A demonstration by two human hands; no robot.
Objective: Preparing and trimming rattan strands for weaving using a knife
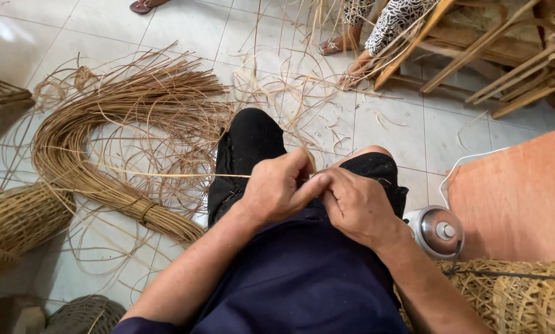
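Note:
Both hands meet over my lap, above black shorts. My left hand (pixel 276 188) pinches a thin pale rattan strip (pixel 166 175) that runs out to the left across the floor. My right hand (pixel 355 204) is closed beside it, its thumb and fingers pressed on the same strip where it ends, a short tip sticking up between the two hands. A large bent bundle of rattan strands (pixel 98 133) lies on the tiled floor to the left, tied near its lower end.
Woven baskets sit at the left edge (pixel 15 219), bottom left (pixel 83 315) and bottom right (pixel 518 297). A small metal pot with a lid (pixel 437 230) stands by my right knee, next to an orange board (pixel 518 198). Another person's sandalled feet (pixel 345 59) and wooden frames (pixel 494 49) are beyond.

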